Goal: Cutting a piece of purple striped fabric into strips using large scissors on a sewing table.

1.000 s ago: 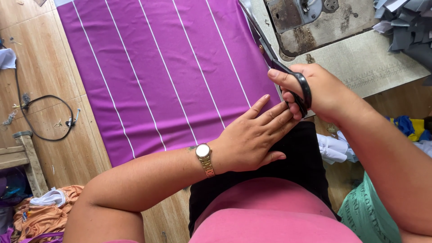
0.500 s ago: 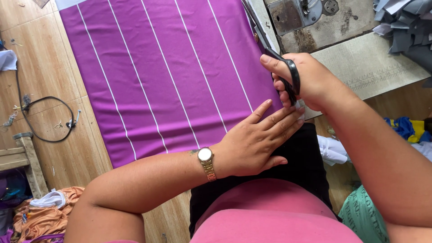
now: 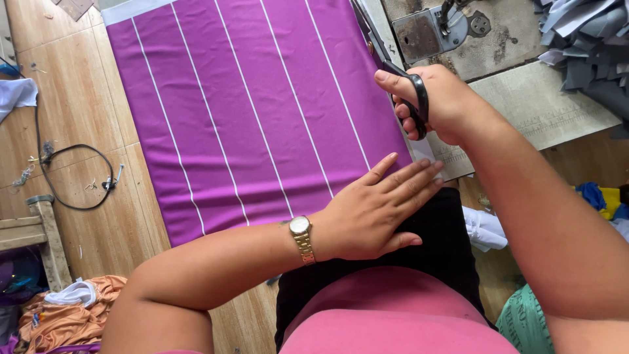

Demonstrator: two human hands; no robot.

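Scissors (image 3: 393,62) with black handles sat gripped in the right hand (image 3: 439,105), blades along the purple striped fabric (image 3: 255,111). Left hand (image 3: 377,210) lay flat and released on its near edge.

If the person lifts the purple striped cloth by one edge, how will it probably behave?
The purple striped cloth would probably droop and fold: it looks thin and lies flat with only soft wrinkles. It is likely light for its size. It may slide easily on the wooden floor, perhaps why the left hand lies flat on it while the right hand holds scissors.
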